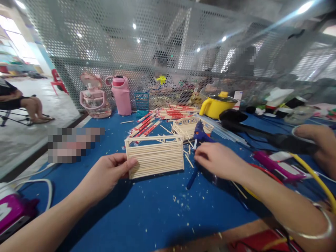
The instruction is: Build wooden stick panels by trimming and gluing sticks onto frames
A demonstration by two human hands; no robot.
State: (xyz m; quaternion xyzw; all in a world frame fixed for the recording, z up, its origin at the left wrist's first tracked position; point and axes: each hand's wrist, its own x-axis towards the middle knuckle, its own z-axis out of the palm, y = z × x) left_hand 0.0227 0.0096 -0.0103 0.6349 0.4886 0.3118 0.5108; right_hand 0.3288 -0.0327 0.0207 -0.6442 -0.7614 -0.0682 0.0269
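My left hand (111,168) grips the left end of a small box frame (156,157) built from thin wooden sticks, thumb on its front wall. The frame stands upright just above or on the blue table. My right hand (216,159) is to the right of it, fingertips pinched together; what they hold, if anything, I cannot make out. Directly behind those fingers is a blue glue gun (201,131), partly hidden by the hand. A second stick-built piece (186,127) lies behind the frame. A dark blue rod (192,179) rests below my right fingers.
Red-and-white packets of sticks (175,112) lie at the back. A pink bottle (122,96), a clear pink jug (94,99) and a yellow pot (219,105) stand along the mesh screen. Another person's hand (317,140) is at right, near a purple power strip (279,166) and cables.
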